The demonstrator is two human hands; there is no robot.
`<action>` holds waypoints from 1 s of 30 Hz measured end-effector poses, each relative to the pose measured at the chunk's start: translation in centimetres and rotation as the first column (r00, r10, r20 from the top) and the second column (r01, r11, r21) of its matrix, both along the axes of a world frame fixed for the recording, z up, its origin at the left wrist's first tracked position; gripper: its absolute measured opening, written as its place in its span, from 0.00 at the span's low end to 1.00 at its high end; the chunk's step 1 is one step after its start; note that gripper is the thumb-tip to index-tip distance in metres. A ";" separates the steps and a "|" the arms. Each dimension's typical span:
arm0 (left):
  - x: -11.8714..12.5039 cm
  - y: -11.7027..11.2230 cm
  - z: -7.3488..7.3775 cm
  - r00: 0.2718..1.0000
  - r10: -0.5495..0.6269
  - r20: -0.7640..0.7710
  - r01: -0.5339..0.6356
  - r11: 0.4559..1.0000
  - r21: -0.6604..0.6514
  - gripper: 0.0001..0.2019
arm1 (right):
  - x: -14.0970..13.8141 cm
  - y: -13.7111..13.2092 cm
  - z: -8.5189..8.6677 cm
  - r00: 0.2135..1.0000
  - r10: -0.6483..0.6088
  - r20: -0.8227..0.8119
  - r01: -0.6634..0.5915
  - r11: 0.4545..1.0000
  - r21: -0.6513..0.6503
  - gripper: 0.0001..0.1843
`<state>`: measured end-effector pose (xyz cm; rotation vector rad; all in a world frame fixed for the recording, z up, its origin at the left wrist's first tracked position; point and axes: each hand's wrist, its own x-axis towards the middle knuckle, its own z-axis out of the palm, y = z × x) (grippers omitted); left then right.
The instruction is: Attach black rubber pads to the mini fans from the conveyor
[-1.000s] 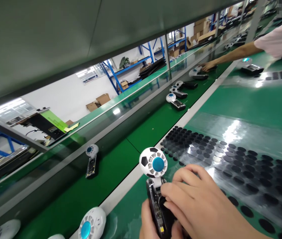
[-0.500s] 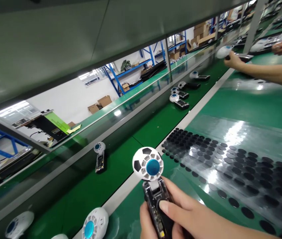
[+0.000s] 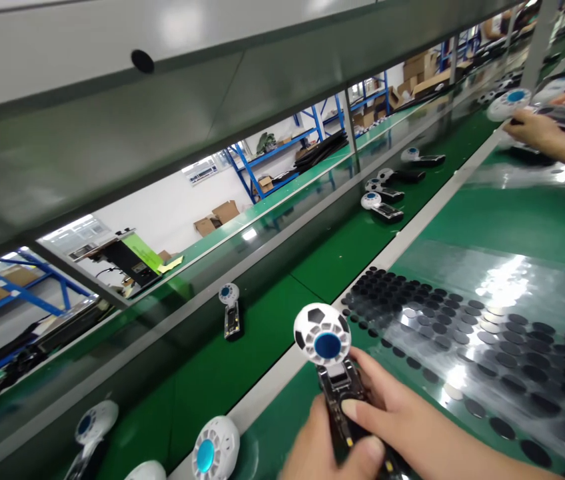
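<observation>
A handheld fan (image 3: 323, 333) with a white-and-black football-pattern head and a blue centre is held upright in front of me. Its black handle (image 3: 336, 393) is uncovered on this side, with circuit parts showing. My right hand (image 3: 392, 407) grips the handle from the right, thumb on its face. From the left, my left hand (image 3: 320, 443) closes round the lower handle, its thumb near the bottom end; it is slightly blurred. Beside them, at the bench edge, stands a white fan head (image 3: 216, 448) with a blue centre. The lower part of the held fan is hidden by my fingers.
A green conveyor belt (image 3: 272, 313) runs diagonally, bearing several fans, one of them a nearby fan (image 3: 231, 313). Black round discs (image 3: 432, 320) lie in rows on clear film at right. A co-worker's hand (image 3: 537, 130) holds another fan. A metal panel (image 3: 112, 147) hangs overhead.
My view has shifted, so most things sit further right. My left thumb now shows on the lower handle. The co-worker's hand and fan have moved right in the picture.
</observation>
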<state>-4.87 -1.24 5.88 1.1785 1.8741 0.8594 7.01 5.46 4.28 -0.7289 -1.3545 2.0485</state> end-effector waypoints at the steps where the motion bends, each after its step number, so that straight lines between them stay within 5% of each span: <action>1: -2.0 1.2 1.0 0.994 -0.108 -0.011 0.107 0.994 -0.037 0.20 | -0.1 0.3 -0.2 0.999 -0.043 -0.013 0.042 0.999 -0.014 0.31; 2: -4.3 2.6 2.1 0.990 -0.105 -0.093 0.090 0.985 -0.149 0.22 | -0.1 0.6 -0.3 0.997 -0.077 -0.025 0.075 0.996 -0.055 0.30; 5: -12.0 7.4 3.7 0.888 0.166 -0.430 -0.203 0.978 -0.042 0.18 | 0.3 1.6 0.1 0.992 -0.124 0.028 0.127 0.974 -0.188 0.27; 8: -18.2 11.5 2.5 0.829 0.264 -0.493 -0.363 0.925 -0.115 0.15 | 0.3 2.9 0.3 0.964 -0.149 0.220 0.160 0.987 -0.035 0.23; 11: -21.1 14.0 0.1 0.860 0.281 -0.425 -0.400 0.888 -0.224 0.15 | -0.8 5.8 0.2 0.924 -0.163 0.345 0.126 0.984 0.125 0.19; 14: -21.3 15.0 -1.6 0.909 0.289 -0.300 -0.373 0.887 -0.273 0.15 | -2.8 10.7 0.6 0.870 -0.250 0.426 0.123 0.945 0.304 0.17; 19: -19.7 15.2 -2.2 0.934 0.353 -0.053 -0.355 0.899 -0.256 0.15 | -5.6 16.7 2.3 0.774 -0.408 0.485 0.014 0.776 0.630 0.17; 22: -18.6 14.8 -2.0 0.901 0.412 0.135 -0.381 0.902 -0.204 0.15 | -5.2 14.9 1.7 0.781 -0.329 0.530 -0.215 0.655 0.724 0.15; 25: -17.3 14.0 -1.4 0.847 0.430 0.313 -0.409 0.903 -0.133 0.13 | -3.6 10.8 -0.2 0.779 -0.101 0.619 -0.504 0.486 0.714 0.06; 27: -16.2 13.1 -0.6 0.811 0.428 0.398 -0.430 0.898 -0.089 0.12 | -2.5 8.7 -1.4 0.755 -0.011 0.655 -0.599 0.394 0.697 0.04; 30: -14.2 11.1 0.9 0.776 0.408 0.480 -0.447 0.894 -0.038 0.09 | -1.6 7.6 -2.3 0.744 -0.005 0.668 -0.627 0.340 0.701 0.11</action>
